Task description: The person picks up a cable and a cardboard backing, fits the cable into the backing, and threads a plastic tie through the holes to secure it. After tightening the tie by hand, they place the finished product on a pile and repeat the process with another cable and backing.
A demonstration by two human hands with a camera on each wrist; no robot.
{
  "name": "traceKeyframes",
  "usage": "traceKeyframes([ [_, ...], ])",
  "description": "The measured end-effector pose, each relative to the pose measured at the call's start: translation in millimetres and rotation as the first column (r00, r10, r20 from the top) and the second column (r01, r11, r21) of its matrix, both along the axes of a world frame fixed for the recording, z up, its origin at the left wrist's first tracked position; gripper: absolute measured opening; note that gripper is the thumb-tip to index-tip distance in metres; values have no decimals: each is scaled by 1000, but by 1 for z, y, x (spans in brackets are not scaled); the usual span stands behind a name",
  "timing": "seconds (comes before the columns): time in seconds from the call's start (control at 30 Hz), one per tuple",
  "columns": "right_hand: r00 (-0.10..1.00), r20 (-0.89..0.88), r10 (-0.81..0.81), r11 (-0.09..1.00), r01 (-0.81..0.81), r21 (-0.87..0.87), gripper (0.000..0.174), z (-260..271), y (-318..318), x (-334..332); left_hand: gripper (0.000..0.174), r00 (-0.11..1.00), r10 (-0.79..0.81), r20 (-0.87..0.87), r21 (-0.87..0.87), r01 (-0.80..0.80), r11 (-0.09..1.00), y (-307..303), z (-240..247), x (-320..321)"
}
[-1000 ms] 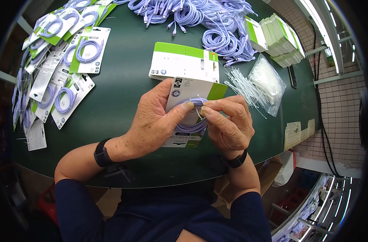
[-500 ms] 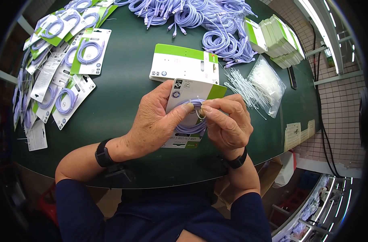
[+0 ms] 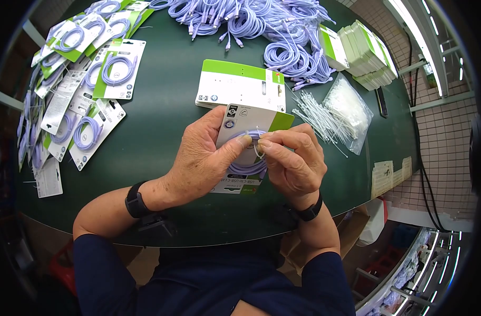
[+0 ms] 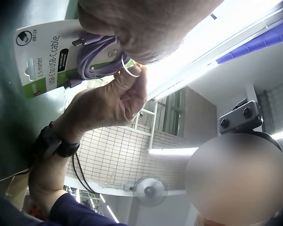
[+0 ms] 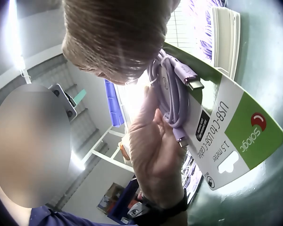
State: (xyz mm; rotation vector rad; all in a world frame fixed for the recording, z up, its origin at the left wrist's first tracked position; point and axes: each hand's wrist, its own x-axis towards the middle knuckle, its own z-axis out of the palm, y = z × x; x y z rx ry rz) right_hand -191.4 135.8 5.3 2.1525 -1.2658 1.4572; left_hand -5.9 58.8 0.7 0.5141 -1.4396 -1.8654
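A white and green card [image 3: 280, 122] is held up over the table with a coiled lilac cable [image 3: 248, 168] lying against its face. The left hand [image 3: 201, 158] grips the card's left side, its thumb pressing on the coil. A thin white tie [image 3: 258, 149] loops at the coil, and the right hand [image 3: 297, 160] pinches it between thumb and index finger. In the left wrist view the tie [image 4: 128, 70] curves out by the fingertips. Both cable plugs show on the card in the right wrist view, one plug [image 5: 194, 84] near the coil's top.
A stack of cards [image 3: 240, 84] lies just beyond the hands. Loose white ties [image 3: 319, 118] and a bag of ties [image 3: 350, 108] are at the right. Carded cables [image 3: 85, 131] pile up at the left, loose lilac cables [image 3: 282, 31] at the back, more card stacks [image 3: 367, 52] back right.
The right hand has shifted slightly left, with the tie still pinched. The card has tilted a little, its upper right corner moving left. The left hand has barely moved.
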Motion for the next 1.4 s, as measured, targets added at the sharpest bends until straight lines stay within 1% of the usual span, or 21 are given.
traceKeyframes([
  [0.17, 1000, -13, -8, 1000, 8, 3, 39, 0, 2, 0, 32, 1000, 1, 10, -10, -1, 1000, 0, 1, 0],
  [0.27, 999, 12, -40, 998, 40, 52, 22, 1, 3, 2, 32, 1000, -9, 26, -3, 10, 1000, -1, 0, 1],
  [0.4, 997, 2, -77, 995, 77, 68, 23, 2, 1, 2, 31, 1000, -16, 11, 5, 16, 1000, 0, -3, -1],
  [0.57, 997, 45, -66, 992, 60, 111, 25, 9, -5, 3, 32, 1000, 10, -17, -26, -10, 1000, 4, -6, -1],
  [0.7, 998, -44, -44, 995, 47, 84, 27, 17, -3, 2, 32, 1000, 3, 8, -72, -2, 997, 2, -2, -2],
  [0.83, 991, -131, -23, 999, 27, 34, 28, 13, 0, 3, 32, 999, 7, 34, -111, -3, 994, -1, -4, 2],
  [0.93, 988, -152, -29, 996, 42, 82, 29, 15, 2, 5, 32, 998, 11, 59, -86, -6, 996, -1, -6, 2],
  [0.97, 987, -155, -31, 996, 42, 74, 29, 15, 2, 5, 32, 998, 12, 55, -94, -7, 996, 0, -5, 3],
  [1.07, 996, -12, -88, 994, 89, 58, 26, 14, 1, 3, 32, 999, -10, 34, -98, 13, 995, 1, -2, 1],
  [1.1, 996, -16, -87, 995, 88, 54, 26, 16, 1, 2, 32, 1000, -9, 29, -102, 12, 995, 1, -1, 2],
  [1.2, 997, 17, -81, 984, 77, 160, 21, 22, 1, 0, 33, 998, -40, 45, -79, 44, 996, 0, 2, 3],
  [1.23, 997, 14, -80, 985, 77, 157, 21, 24, 1, 0, 33, 998, -40, 42, -82, 43, 996, -1, 1, 3],
  [1.33, 999, 37, -37, 940, 23, 340, 18, 33, 3, -2, 33, 997, -58, 52, -68, 62, 996, -2, -3, 4],
  [1.4, 998, 61, -26, 932, 3, 361, 20, 35, 4, -4, 33, 997, -61, 57, -54, 64, 996, -3, -4, 4],
])
